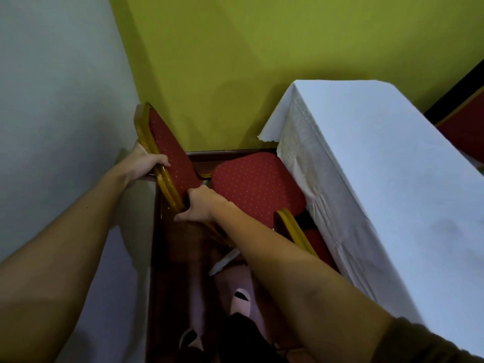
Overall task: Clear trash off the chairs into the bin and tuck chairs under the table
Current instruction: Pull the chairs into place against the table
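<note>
A red dotted chair with a gold frame stands in the corner; its backrest [170,150] leans near the white wall and its seat [258,184] reaches the table's cloth. My left hand [148,163] grips the gold frame on the backrest's far side. My right hand [199,206] holds the lower edge of the same backrest frame. The table [379,166] under a white cloth stands to the right. No trash or bin shows.
A second chair's gold-framed back [296,229] sits beside the table, partly under my right arm. White wall [52,113] on the left, green wall [262,48] ahead. Dark wood floor [183,258] below, with my feet in pink slippers [241,301].
</note>
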